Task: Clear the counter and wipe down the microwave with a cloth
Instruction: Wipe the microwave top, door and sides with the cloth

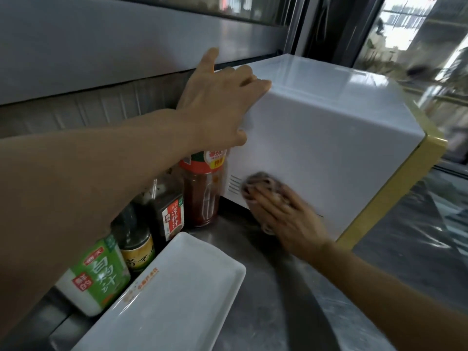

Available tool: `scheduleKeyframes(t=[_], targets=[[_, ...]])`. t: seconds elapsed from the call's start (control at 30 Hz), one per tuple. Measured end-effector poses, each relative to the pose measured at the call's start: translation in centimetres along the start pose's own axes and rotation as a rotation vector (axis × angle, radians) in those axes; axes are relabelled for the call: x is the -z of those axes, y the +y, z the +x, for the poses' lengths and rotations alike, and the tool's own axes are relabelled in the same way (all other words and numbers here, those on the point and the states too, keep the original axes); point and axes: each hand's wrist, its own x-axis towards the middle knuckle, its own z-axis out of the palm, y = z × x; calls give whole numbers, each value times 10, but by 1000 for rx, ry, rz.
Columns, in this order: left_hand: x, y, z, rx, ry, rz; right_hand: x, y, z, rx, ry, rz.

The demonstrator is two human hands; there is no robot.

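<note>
A white microwave point(329, 127) with a yellow front edge stands on the steel counter point(266, 287). My left hand point(217, 102) grips its upper rear corner, fingers over the top edge and thumb on the side panel. My right hand point(286, 219) presses a crumpled grey-brown cloth point(263, 182) flat against the lower part of the side panel, near the vent slots. The cloth and fingers are blurred.
A white rectangular tray point(177, 295) lies on the counter at lower left. Behind it stand several sauce bottles: a red-lidded jar point(202, 193), a dark bottle point(169, 211), another dark bottle point(136, 244) and a green-labelled one point(98, 277). A window is at the right.
</note>
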Motion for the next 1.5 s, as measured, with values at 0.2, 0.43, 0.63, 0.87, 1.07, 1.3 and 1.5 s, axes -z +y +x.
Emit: scheduleKeyframes(t=[0.2, 0.43, 0.63, 0.87, 1.07, 1.3, 1.5], targets=[[4, 1, 0, 15, -36, -20, 5, -11, 35, -8, -10, -49], [3, 2, 0, 37, -69, -57, 0, 8, -23, 18, -71, 38], [1, 4, -1, 44, -43, -34, 6, -16, 56, 68, -172, 139], [1, 5, -1, 61, -44, -67, -5, 1, -22, 89, -262, 58], [-4, 3, -1, 57, -10, -54, -6, -9, 19, 132, -200, 66], [0, 9, -1, 69, -26, -65, -9, -18, 35, 118, -224, 35], [5, 11, -2, 63, -37, -54, -11, 5, -57, 79, -110, 5]])
